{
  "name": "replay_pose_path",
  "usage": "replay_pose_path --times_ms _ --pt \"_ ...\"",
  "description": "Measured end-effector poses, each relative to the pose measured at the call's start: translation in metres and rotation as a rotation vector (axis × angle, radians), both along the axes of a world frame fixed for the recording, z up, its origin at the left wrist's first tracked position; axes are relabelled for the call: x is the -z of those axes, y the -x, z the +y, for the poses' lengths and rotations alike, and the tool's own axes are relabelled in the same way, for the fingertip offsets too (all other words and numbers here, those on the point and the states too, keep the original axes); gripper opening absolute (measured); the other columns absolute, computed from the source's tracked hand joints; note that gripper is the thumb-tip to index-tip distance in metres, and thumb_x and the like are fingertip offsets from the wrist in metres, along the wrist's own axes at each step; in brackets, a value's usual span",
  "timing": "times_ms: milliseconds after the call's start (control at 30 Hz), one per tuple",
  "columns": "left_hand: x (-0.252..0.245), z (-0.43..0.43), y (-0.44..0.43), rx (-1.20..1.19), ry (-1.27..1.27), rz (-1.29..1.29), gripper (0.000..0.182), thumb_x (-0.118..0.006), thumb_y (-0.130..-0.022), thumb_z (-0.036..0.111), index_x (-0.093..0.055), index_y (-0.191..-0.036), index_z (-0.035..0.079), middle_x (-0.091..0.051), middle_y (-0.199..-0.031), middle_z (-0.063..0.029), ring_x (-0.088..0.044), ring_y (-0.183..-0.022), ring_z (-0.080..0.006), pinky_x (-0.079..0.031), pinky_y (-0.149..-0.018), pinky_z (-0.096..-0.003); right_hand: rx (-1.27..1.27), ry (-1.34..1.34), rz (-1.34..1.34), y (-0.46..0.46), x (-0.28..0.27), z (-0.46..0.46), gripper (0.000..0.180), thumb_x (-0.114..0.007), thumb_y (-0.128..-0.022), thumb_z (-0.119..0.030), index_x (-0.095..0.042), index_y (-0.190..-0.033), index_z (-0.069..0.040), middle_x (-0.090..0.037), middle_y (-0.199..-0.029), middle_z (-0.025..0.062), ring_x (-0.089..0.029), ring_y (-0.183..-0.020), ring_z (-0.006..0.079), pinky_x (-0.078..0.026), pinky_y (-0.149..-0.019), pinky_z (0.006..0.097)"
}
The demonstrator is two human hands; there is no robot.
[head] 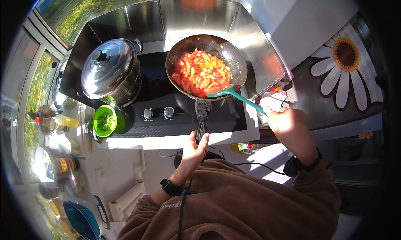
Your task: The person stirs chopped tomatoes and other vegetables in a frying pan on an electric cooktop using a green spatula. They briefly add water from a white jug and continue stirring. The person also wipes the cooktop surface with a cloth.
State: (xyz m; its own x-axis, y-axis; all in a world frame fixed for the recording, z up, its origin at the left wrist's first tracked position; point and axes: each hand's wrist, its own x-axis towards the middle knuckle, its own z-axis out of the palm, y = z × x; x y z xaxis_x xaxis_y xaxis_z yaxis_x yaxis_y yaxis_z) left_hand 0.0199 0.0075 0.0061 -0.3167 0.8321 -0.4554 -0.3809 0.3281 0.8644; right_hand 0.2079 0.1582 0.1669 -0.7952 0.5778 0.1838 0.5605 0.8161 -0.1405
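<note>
My left hand (pixel 194 149) grips the black handle (pixel 203 113) of a dark wok (pixel 233 49), which sits on the right side of a black glass cooktop (pixel 156 99). Chopped tomatoes (pixel 200 72) with small pale and green bits fill the wok's bottom and left side. My right hand (pixel 288 125) is closed around the handle of a teal spatula (pixel 247 100). The spatula's blade rests at the wok's near right rim, against the tomatoes, and its tip is partly among them.
A lidded steel pot (pixel 109 72) stands on the left burner. Before it is a green bowl (pixel 105 121) of chopped greens. A metal splash guard (pixel 194 16) surrounds the cooktop's back and sides. Bottles (pixel 58 122) line the left counter. A black cable (pixel 260 164) crosses near my right wrist.
</note>
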Motion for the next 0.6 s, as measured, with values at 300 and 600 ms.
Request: replay_pose_path --times_ms 300,600 --pt "0.000 -0.001 -0.002 -0.012 -0.013 0.004 0.039 -0.059 -0.090 0.033 -0.044 -0.102 -0.001 -0.047 -0.057 0.0006 -0.042 -0.048 -0.0058 -0.034 -0.045 -0.0204 0.123 0.270 0.193 0.051 0.072 0.045 0.025 -0.059 -0.086 -0.017 -0.063 -0.106 -0.003 -0.054 -0.054 0.0118 -0.054 -0.044 0.0196 -0.045 -0.047 0.0303" --pt "0.000 0.000 -0.003 -0.027 -0.037 0.001 0.028 -0.058 -0.091 0.031 -0.045 -0.092 0.006 -0.048 -0.057 0.0007 -0.042 -0.047 -0.0059 -0.034 -0.044 -0.0204 0.058 0.159 0.084 0.088 0.031 0.082 0.021 -0.061 -0.081 -0.013 -0.067 -0.097 -0.002 -0.063 -0.080 0.0202 -0.063 -0.072 0.0347 -0.050 -0.068 0.0373"
